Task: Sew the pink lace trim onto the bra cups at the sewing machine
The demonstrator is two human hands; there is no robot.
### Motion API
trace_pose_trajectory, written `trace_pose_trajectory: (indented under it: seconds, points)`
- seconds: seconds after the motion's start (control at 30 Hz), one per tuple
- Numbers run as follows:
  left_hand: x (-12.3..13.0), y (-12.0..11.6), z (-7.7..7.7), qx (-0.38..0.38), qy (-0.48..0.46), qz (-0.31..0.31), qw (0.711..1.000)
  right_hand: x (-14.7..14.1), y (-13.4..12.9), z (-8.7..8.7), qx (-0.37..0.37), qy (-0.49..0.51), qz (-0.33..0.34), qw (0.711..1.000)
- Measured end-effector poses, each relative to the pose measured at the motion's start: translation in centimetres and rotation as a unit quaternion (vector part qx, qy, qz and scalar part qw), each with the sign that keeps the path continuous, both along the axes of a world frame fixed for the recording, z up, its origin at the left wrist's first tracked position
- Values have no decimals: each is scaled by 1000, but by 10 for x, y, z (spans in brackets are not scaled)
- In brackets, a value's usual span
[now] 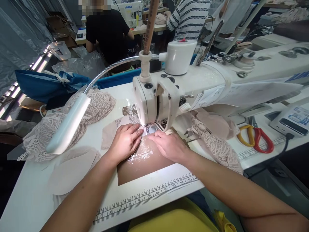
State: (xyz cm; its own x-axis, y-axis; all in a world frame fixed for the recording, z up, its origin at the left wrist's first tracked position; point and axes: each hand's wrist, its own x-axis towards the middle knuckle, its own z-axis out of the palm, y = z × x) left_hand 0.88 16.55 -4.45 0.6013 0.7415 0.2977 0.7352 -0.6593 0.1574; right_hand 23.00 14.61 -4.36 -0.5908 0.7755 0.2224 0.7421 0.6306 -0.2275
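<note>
A white sewing machine (146, 103) stands before me, its needle area lit. My left hand (126, 140) lies just left of the presser foot, fingers close together and pressing on a piece of beige lace fabric (108, 133). Right of the foot, my right hand (170, 145) has its fingers curled, with the tips on the fabric's edge by the needle. What its thumb grips is partly hidden. Both hands rest over a brown sheet (135, 172) with clear tape on it, stuck on the white table (106, 190).
A lamp (70, 129) on a bendy neck leans over heaped lace pieces (94, 106) at the left. Beige cup-shaped pieces (72, 170) lie nearer. At right are more lace (217, 148) and red-and-yellow-handled scissors (263, 140). A ruler strip (145, 195) runs along the front edge. Two people sit beyond.
</note>
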Motion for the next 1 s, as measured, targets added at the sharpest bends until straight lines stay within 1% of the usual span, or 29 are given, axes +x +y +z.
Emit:
trace_pose_trajectory:
  seconds: [0.13, 0.27, 0.37, 0.43, 0.5, 0.6, 0.67, 0.7, 0.73, 0.77, 0.8, 0.83, 0.87, 0.93, 0.97, 1.0]
  points:
    - [-4, 3, 0, -6, 6, 39, 999, 0, 0, 2, -11, 11, 0, 1000]
    - [-11, 9, -3, -5, -2, 84, 996, -1, 0, 4, -18, 5, -4, 1000]
    - [-14, 11, -4, -24, -6, 128, 991, -1, 0, 3, -15, 12, -1, 1000]
    - [-15, 10, -1, -44, 6, 154, 987, 0, 1, 0, -10, 13, 2, 1000]
    - [-18, 5, 10, -60, 25, 163, 985, 0, 2, -5, -1, 14, 10, 1000]
    - [-34, -13, 38, -96, 51, 155, 982, 2, 4, -11, 9, 22, 26, 999]
    - [-56, -31, 57, -118, 57, 170, 977, 3, 5, -13, 13, 24, 26, 999]
    - [-70, -40, 64, -121, 53, 196, 972, 3, 5, -13, 13, 23, 24, 999]
    - [-86, -50, 69, -114, 51, 257, 958, 3, 4, -13, 13, 21, 23, 999]
    - [-102, -60, 71, -105, 51, 339, 933, 3, 4, -12, 14, 19, 22, 999]
    - [-118, -69, 70, -104, 50, 418, 901, 3, 4, -12, 13, 18, 21, 1000]
    - [-132, -78, 67, -105, 50, 451, 885, 3, 3, -11, 13, 17, 21, 1000]
    - [-145, -88, 63, -107, 49, 465, 878, 3, 3, -10, 12, 16, 21, 1000]
    - [-160, -108, 52, -117, 25, 459, 880, 2, 3, -8, 8, 17, 20, 1000]
    - [-163, -118, 48, -133, -14, 445, 885, 2, 3, -7, 4, 20, 20, 1000]
    - [-162, -128, 45, -165, -84, 425, 886, 2, 3, -7, 0, 25, 20, 999]
